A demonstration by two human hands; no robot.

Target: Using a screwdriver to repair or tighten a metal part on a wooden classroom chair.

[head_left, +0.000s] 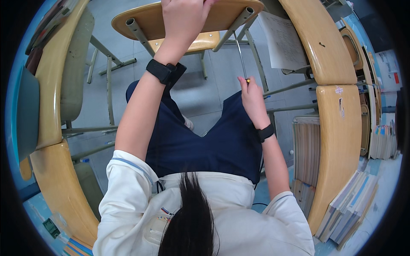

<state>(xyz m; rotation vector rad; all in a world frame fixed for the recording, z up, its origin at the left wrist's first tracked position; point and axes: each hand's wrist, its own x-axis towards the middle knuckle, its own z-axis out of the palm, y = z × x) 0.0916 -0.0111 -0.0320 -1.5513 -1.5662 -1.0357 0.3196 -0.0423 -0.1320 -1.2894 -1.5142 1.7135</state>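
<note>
A chair with a curved wooden panel (147, 32) and greenish-grey metal tubes stands in front of me. Below the panel, part of its lighter wooden seat (205, 42) shows, with small screws in it. My left hand (181, 19) is at the panel and appears closed on it; most of its fingers are cut off by the top edge. Lower and to the right, my right hand (254, 100) closes round the handle of a screwdriver (241, 55). A bit of yellow and black shows at the handle. Its long thin shaft points up toward the chair's right tube; whether the tip touches cannot be made out.
Wooden desks (337, 149) stand on my right, with stacked books (306, 149) under the top and more books (348, 209) beside it. Paper sheets (284, 40) hang at the upper right. More desks (55, 128) line the left. Metal desk legs (109, 85) stand on the tiled floor.
</note>
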